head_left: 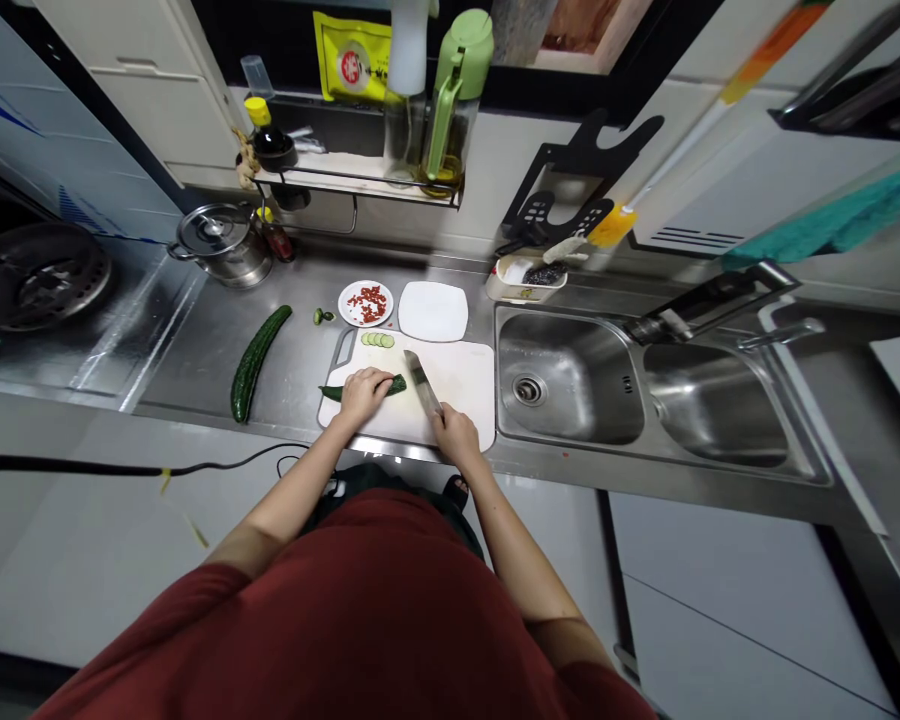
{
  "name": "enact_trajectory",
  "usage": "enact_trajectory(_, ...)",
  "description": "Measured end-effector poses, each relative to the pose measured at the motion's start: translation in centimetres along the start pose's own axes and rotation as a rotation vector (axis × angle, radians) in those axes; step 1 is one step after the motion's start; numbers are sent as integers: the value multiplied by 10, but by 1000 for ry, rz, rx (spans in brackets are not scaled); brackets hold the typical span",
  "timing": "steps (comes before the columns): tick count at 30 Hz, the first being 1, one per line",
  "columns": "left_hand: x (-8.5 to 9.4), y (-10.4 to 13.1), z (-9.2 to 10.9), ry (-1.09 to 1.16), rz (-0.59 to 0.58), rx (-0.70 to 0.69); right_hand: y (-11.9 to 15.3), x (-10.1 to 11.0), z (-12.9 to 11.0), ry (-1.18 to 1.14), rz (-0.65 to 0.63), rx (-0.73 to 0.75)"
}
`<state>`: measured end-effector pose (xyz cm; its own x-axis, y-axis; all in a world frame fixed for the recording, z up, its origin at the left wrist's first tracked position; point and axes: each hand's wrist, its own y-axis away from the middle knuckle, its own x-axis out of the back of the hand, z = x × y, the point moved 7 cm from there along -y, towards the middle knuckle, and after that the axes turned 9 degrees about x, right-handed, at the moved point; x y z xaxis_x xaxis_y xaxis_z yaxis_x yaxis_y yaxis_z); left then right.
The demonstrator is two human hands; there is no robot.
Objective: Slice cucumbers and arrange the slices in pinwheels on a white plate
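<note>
My left hand (364, 396) is closed over a cucumber (331, 393) that lies across the white cutting board (465, 385); its cut end shows past my fingers. In my right hand (456, 434) is a kitchen knife (421, 385), its blade slanting up and left just beside that cut end. A short row of cucumber slices (377, 340) rests near the board's top left. Behind the board stand a plate of chopped red pieces (367, 303) and a white square plate (433, 311). A whole cucumber (261, 364) lies on the counter to the left, near small green end pieces (322, 316).
A double steel sink (570, 380) adjoins the board on the right, under a faucet (784, 333). A lidded pot (223, 245) stands back left, with a wok (34, 275) beyond it. Above hangs a shelf (356, 176) with bottles. A utensil holder (526, 278) is by the wall.
</note>
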<state>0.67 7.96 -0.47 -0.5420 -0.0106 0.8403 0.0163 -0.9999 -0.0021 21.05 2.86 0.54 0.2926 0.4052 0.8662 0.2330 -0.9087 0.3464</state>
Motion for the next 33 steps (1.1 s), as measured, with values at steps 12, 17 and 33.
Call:
enact_trajectory(12,-1,0,10,-20,-25,-54,-4,-2,-11,11,-33,61)
enact_trajectory(17,-3,1,11,-39,-34,-66,-6,1,-17,8,-22,72)
enact_trajectory(33,-5,1,10,-51,-22,-96,-8,2,-30,16,-77,55)
